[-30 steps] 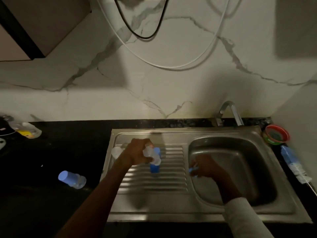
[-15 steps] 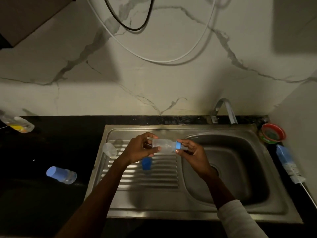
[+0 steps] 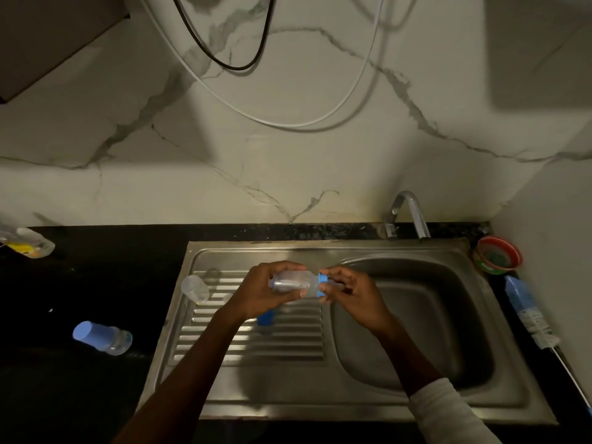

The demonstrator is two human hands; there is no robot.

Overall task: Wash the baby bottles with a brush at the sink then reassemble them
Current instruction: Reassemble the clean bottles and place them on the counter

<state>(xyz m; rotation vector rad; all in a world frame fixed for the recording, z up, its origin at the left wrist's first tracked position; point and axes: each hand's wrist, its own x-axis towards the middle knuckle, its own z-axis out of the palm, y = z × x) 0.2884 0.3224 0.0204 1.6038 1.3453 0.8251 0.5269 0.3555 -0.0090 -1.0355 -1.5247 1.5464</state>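
Clear plastic baby bottle (image 3: 296, 284) with blue collar (image 3: 322, 285), held sideways by left hand (image 3: 261, 291) and right hand (image 3: 350, 293); a second capped bottle (image 3: 103, 338) lies on the counter (image 3: 80, 283).

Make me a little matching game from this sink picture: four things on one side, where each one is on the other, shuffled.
Things:
1. clear bottle with blue ring
2. bottle with blue cap
3. clear cup
4. red-rimmed bowl

Places:
A. on its side on the black counter, left of the sink
B. at the back right corner by the tap
C. held between both hands
D. on the ribbed drainboard

Pairs: 1-C, 2-A, 3-D, 4-B
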